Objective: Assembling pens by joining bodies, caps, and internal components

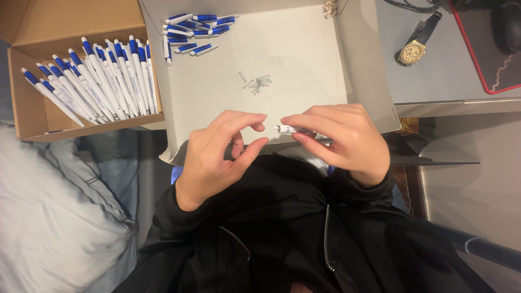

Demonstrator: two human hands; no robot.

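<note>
I was mid-assembly: my right hand (pixel 342 141) pinched a white pen barrel (pixel 290 129) above the near edge of the grey tray (pixel 304 59), while my left hand (pixel 220 149) curled loosely, thumb and forefinger apart, holding nothing I could see. Fitting 1 spring (pixel 258 84) probably demanded careful aim.

Grey desk (pixel 434 81), pale pillow (pixel 49 217), dim indoor light.

A home room, likely a bedroom with a desk corner, is being shown. A soft grey quilted blanket (pixel 49 217) is lying at the left, and a grey worktop (pixel 434 76) is carrying a gold wristwatch with a black strap (pixel 415 49) and a red-edged black mat (pixel 496 49). A brown cardboard box (pixel 27 108) of blue-and-white plastic pens (pixel 97 81) is being kept beside a shallow white cardboard tray (pixel 304 59).
</note>
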